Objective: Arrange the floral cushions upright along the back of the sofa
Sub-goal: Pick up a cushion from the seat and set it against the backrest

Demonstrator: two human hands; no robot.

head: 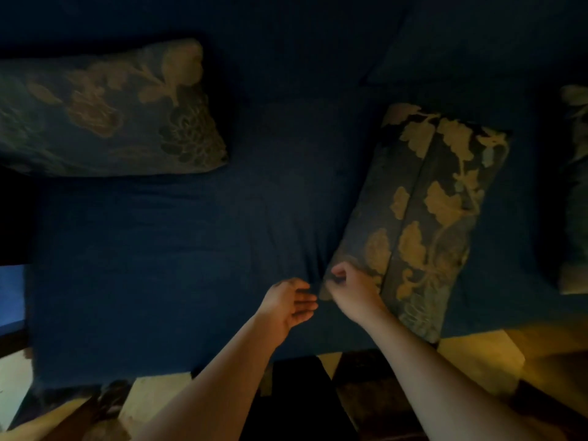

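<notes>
Sofa [152, 265]: a broad seat under dark blue fabric fills most of your view; the cloth puckers into small folds just ahead of your hands.
Left floral cushion [105, 113]: it sits at the upper left toward the back of the sofa, its long side running left to right; whether it stands or lies flat cannot be told in the dim light.
Middle floral cushion [423, 211]: it lies tilted on the seat to the right of centre, a seam running along its length, its near end close to the seat's front edge.
Far-right floral cushion [576, 186]: only a strip shows at the right border, well apart from the middle one.
Plain blue cushion [461, 49]: it rests at the upper right, against the back.
Your right hand [351, 289]: the fingers are curled and pinched onto the near left corner of the middle floral cushion.
Your left hand [288, 305]: it is loosely open, palm turned right, fingers extended toward that corner, grasping nothing.
Floor [480, 354]: pale and dark tiles show below the seat's front edge.
</notes>
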